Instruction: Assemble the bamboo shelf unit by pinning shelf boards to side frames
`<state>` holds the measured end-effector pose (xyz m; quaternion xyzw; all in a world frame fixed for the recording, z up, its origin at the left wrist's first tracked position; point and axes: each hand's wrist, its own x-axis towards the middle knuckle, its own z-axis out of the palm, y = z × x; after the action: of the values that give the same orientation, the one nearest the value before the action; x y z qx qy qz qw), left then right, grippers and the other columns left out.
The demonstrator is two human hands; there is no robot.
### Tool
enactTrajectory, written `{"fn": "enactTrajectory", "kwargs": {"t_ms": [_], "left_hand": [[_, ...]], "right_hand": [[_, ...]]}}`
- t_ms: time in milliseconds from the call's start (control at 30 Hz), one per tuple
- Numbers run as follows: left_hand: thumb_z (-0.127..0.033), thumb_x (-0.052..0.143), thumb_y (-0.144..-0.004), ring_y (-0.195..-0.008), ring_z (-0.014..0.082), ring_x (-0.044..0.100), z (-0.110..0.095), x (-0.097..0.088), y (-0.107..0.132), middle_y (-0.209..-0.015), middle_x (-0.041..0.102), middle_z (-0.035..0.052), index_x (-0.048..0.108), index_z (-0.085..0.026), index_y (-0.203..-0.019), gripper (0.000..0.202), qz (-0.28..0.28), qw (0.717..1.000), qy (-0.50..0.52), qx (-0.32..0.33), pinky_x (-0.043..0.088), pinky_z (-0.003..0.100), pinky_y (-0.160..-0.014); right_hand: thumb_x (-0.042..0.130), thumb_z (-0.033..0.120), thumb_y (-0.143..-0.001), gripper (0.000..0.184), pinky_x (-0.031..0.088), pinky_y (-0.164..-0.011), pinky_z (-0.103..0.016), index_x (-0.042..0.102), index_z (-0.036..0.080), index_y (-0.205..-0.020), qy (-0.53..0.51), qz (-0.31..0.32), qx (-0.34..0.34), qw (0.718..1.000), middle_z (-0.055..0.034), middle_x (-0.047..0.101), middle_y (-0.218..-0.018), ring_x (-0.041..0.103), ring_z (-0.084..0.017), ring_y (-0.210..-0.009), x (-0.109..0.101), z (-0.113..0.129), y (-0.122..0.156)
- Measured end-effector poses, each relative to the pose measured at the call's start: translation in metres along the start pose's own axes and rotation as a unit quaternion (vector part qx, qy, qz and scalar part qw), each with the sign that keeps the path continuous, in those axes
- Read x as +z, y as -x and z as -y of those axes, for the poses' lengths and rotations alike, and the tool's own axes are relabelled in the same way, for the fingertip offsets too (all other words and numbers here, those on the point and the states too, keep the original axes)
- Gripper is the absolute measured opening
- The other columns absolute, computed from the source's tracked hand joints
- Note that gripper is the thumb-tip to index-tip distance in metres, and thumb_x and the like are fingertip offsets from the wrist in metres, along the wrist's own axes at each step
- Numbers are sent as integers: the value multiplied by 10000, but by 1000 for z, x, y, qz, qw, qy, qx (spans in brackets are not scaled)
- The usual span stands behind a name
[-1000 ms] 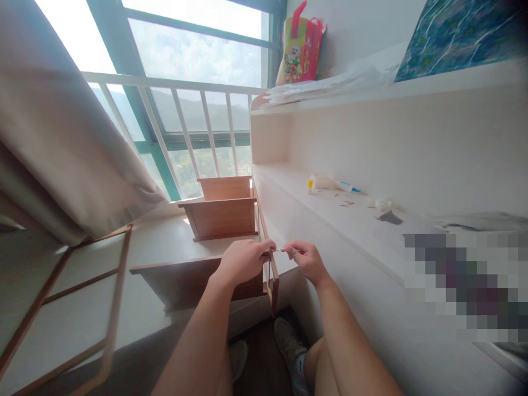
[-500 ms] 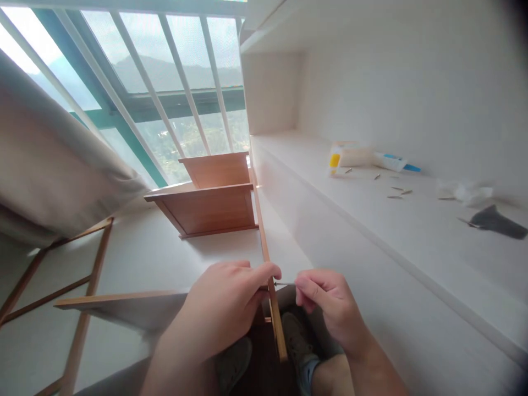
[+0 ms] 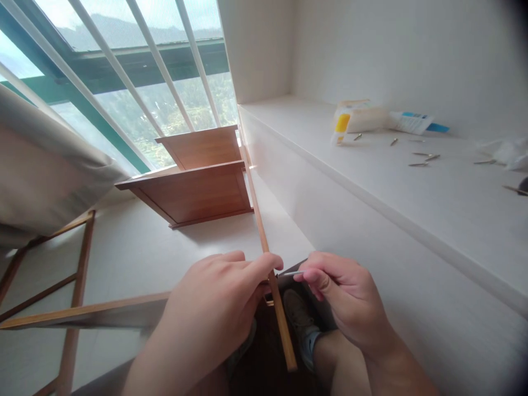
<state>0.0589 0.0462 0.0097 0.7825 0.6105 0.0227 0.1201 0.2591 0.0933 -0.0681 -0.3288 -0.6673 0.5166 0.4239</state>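
Note:
My left hand (image 3: 218, 297) is closed around the thin wooden side rail (image 3: 258, 220) of a small brown wooden shelf unit, thumb and fingers pressing on the rail. My right hand (image 3: 338, 294) pinches a small metal screw (image 3: 292, 273) whose tip points at the rail from the right. Two brown shelf boards (image 3: 193, 190) are joined to the rail further away, and a third board (image 3: 82, 313) runs left under my left hand. The unit lies on a white window ledge (image 3: 136, 253).
A white shelf (image 3: 371, 181) on the right carries a yellow and white glue bottle (image 3: 355, 118), a blue and white tube (image 3: 412, 122) and several loose screws (image 3: 421, 159). A wooden frame (image 3: 78, 264) leans at left under a beige curtain (image 3: 41, 181). My shoes (image 3: 299, 319) show below.
The camera has tilted down and closer, so the hands fill more of the view. Both hands keep their grip on the rail and screw, with the screw still against the rail.

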Motion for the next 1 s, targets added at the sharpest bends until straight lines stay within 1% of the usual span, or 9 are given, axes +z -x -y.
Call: {"fn": "enactTrajectory", "kwargs": {"t_ms": [67,167,267,367,467,567,700,867,1000], "left_hand": [[-213,432,-916,-709,177,571,0,1,0,-737,602,-18,568,-338,-1034,219,-9,1000,-7,6,351,270,-627],[-191,442,-904,-722,172,586,1,4,0,-781,636,-23,557,-345,-1099,274,-33,999,-14,23,362,269,-635],[-164,457,-883,-756,171,606,3,7,1,-839,665,-26,542,-349,-1152,337,-53,998,-18,33,375,267,-647],[-172,464,-879,-789,170,623,4,8,1,-890,678,-32,536,-362,-1173,358,-62,997,-22,36,390,266,-664],[-194,458,-888,-808,170,634,4,8,1,-917,685,-34,547,-360,-1165,335,-65,997,-25,35,401,262,-676],[-209,450,-896,-823,174,640,2,8,1,-933,691,-25,552,-348,-1174,327,-68,997,-30,34,408,264,-690],[-214,437,-905,-830,179,643,1,8,1,-939,697,-20,545,-348,-1194,336,-66,997,-36,35,415,270,-702],[-219,435,-905,-835,186,647,1,8,1,-933,702,-9,547,-336,-1198,335,-70,996,-46,31,414,272,-693],[-203,440,-895,-837,187,647,1,8,1,-942,704,-20,547,-344,-1194,347,-72,996,-49,35,409,273,-686]], "right_hand": [[584,320,-917,242,346,-556,-238,682,169,-755,-20,-6,7,1000,13,524,-620,468,-95,-583,1,-2,0],[593,357,-909,246,321,-494,-240,701,164,-801,-97,-17,66,993,13,500,-593,437,-95,-538,6,-4,0],[609,385,-894,271,267,-429,-231,702,152,-792,-172,-42,110,978,33,426,-526,390,-82,-466,6,-5,1],[598,381,-901,275,251,-402,-222,701,151,-791,-210,-78,105,969,52,371,-485,360,-73,-420,2,-7,3],[614,345,-897,223,308,-438,-229,711,159,-818,-169,-79,63,980,33,458,-513,415,-83,-455,-1,-6,4],[624,323,-892,195,357,-486,-232,713,166,-818,-101,-38,37,993,11,540,-586,466,-91,-514,0,-4,3],[617,329,-893,204,396,-529,-236,709,165,-813,-36,6,14,999,-7,594,-666,492,-102,-567,1,0,0],[612,349,-893,226,410,-561,-258,706,166,-799,-15,6,-9,1000,-19,597,-678,497,-123,-598,-4,-3,-1],[612,317,-897,188,433,-623,-268,717,178,-827,-16,14,-42,999,-28,626,-740,535,-133,-654,-6,-5,-1]]}}
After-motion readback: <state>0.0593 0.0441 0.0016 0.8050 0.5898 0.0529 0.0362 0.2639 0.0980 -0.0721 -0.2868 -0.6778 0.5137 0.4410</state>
